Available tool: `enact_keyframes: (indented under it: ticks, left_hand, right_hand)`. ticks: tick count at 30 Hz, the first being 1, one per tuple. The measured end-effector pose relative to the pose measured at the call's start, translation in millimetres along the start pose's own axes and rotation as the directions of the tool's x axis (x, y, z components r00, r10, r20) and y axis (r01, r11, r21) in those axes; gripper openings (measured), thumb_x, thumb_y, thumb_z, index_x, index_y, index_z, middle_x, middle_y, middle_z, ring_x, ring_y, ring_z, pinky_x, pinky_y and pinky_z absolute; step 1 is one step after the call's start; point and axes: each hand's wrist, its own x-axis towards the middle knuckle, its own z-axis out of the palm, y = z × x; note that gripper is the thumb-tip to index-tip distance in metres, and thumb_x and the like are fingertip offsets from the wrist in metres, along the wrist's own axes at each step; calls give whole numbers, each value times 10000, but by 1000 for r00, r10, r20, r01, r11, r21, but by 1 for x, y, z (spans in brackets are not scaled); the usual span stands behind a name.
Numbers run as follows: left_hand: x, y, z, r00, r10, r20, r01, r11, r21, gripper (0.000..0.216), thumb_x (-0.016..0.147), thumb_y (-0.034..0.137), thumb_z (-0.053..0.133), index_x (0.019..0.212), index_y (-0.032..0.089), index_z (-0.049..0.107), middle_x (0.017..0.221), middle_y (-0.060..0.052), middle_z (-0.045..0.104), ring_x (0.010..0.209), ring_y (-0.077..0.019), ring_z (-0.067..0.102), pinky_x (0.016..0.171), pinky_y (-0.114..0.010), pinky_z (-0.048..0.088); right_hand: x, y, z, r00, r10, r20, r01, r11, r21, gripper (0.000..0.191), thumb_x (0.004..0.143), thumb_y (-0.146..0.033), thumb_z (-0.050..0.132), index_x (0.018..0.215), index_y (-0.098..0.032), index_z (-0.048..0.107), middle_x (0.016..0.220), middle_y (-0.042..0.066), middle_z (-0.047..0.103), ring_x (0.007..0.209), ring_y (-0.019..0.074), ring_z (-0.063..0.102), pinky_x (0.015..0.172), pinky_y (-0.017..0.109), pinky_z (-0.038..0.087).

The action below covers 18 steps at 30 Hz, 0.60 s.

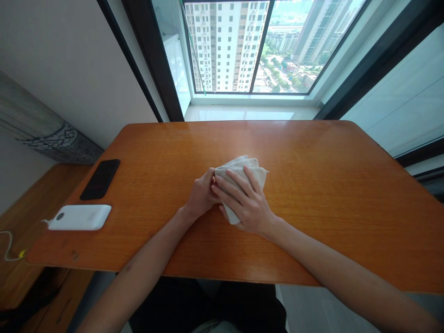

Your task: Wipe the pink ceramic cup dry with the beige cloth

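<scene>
A folded white cloth (258, 174) is between my hands over the middle of the wooden table. My left hand (204, 190) is closed at the cloth's left edge, its fingers partly hidden behind my right hand's fingertips. Across the front of the cloth lies my right hand (248, 206), fingers slightly spread and pressed on the fabric, with a fingertip showing near its lower left edge. The layered folds stick out above and to the right of the fingers. Whether the cloth touches the tabletop, I cannot tell.
On the table's (329, 194) left side lie a black phone (100, 179) and a white power bank (80, 217) with a cable plugged in. Beyond the far edge is a window (249, 46). A patterned curtain (58, 134) hangs at left.
</scene>
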Motion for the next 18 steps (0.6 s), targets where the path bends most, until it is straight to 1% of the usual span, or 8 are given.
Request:
enact_keyframes:
  ticks: [3, 4, 7, 10, 12, 13, 16, 18]
  left_hand:
    - [2, 2, 2, 999, -8, 33, 10, 999, -51, 404, 800, 395, 832, 1044, 232, 555, 826, 37, 653, 648, -125, 562, 615, -247, 451]
    - [2, 3, 3, 999, -16, 40, 18, 998, -60, 448, 768, 398, 849, 1075, 234, 566, 837, 39, 663, 649, -123, 569, 618, -243, 462]
    - [4, 6, 5, 999, -36, 27, 37, 998, -49, 489, 727, 361, 853, 1108, 233, 575, 878, 27, 692, 665, -123, 598, 615, -234, 475]
    - [5, 9, 6, 999, -40, 20, 40, 998, -41, 497, 720, 358, 852, 1109, 228, 571, 924, 3, 718, 694, -133, 634, 608, -230, 476]
    - [5, 10, 6, 999, -45, 19, 46, 998, -36, 503, 716, 359, 853, 1109, 229, 569, 919, 5, 716, 689, -132, 638, 598, -225, 471]
    - [5, 10, 6, 999, -48, 16, 48, 998, -32, 501, 713, 356, 851, 1108, 231, 568, 914, 7, 713, 684, -130, 636, 593, -223, 469]
    - [4, 9, 4, 998, -64, -1, 64, 998, -28, 494, 710, 354, 841, 1104, 234, 568, 867, 18, 696, 664, -129, 621, 580, -223, 464]
    - [4, 8, 3, 997, -82, -2, 82, 996, -32, 502, 705, 361, 843, 1107, 235, 570, 841, 17, 688, 662, -134, 613, 570, -226, 460]
  right_hand:
    - [1, 5, 0, 992, 111, -67, -108, 993, 42, 722, 1015, -283, 656, 1680, -424, 410, 1665, -15, 559, 1588, 377, 473, 1370, 710, 246]
    - [1, 7, -1, 983, 156, -93, -151, 987, 64, 685, 1017, -281, 646, 1655, -439, 452, 1669, -20, 556, 1582, 378, 478, 1355, 710, 277]
    - [3, 13, -3, 956, 259, -142, -234, 958, 168, 577, 1045, -278, 589, 1605, -407, 540, 1677, 7, 549, 1585, 358, 470, 1328, 665, 357]
    - [5, 17, -4, 918, 365, -156, -303, 899, 317, 486, 1101, -304, 494, 1576, -360, 582, 1666, 40, 558, 1574, 308, 485, 1322, 594, 392]
    - [5, 21, -3, 873, 467, -142, -370, 823, 432, 449, 1126, -356, 457, 1545, -332, 616, 1632, 52, 591, 1539, 282, 527, 1317, 550, 402]
    - [5, 23, -1, 840, 529, -123, -411, 767, 492, 439, 1131, -392, 452, 1520, -314, 641, 1603, 57, 620, 1511, 275, 556, 1309, 528, 414]
    - [2, 33, 6, 716, 698, -9, -526, 549, 649, 475, 1123, -524, 447, 1401, -266, 734, 1495, 56, 711, 1414, 274, 643, 1268, 481, 465]
    - [0, 40, 11, 656, 751, 75, -568, 426, 704, 527, 1107, -596, 442, 1319, -253, 781, 1464, 45, 735, 1354, 278, 684, 1231, 462, 504]
